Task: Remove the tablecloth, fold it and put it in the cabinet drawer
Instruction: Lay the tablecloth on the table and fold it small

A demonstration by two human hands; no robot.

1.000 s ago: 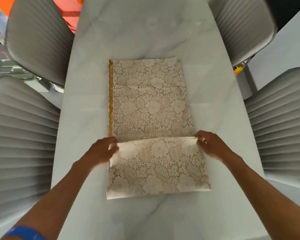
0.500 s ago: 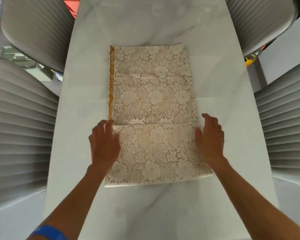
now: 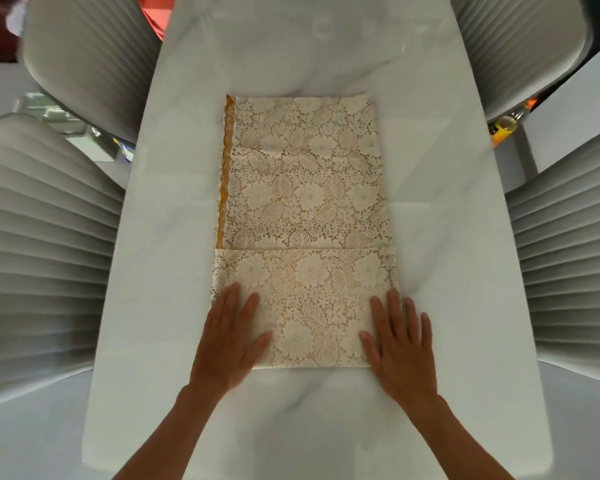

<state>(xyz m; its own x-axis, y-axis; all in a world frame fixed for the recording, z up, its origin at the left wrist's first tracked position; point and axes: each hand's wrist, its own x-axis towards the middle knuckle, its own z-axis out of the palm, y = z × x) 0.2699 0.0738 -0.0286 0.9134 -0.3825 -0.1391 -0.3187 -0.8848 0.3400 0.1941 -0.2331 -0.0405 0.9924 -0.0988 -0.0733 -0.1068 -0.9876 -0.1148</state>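
Left hand [image 3: 230, 336], right hand [image 3: 400, 344] flat, fingers spread, gripping nothing, pressing tablecloth [image 3: 305, 216] fold at lower centre. Lace looks light, limp; pinch near corners next.

The table [image 3: 174, 258] has a smooth, polished top that looks like white marble with faint grey veins, and it carries a soft sheen. On it lies the tablecloth [image 3: 305, 188], a thin cream cloth with an openwork lace pattern of flowers and leaves, matt and finely textured; a mustard-yellow layer shows through the holes and along the left edge. The chairs [image 3: 42, 244] on both sides are covered in pale grey padded material with stitched ribs, smooth and matt, either leatherette or fabric. A small bottle [image 3: 506, 123] at the right looks glossy, like glass or clear plastic.
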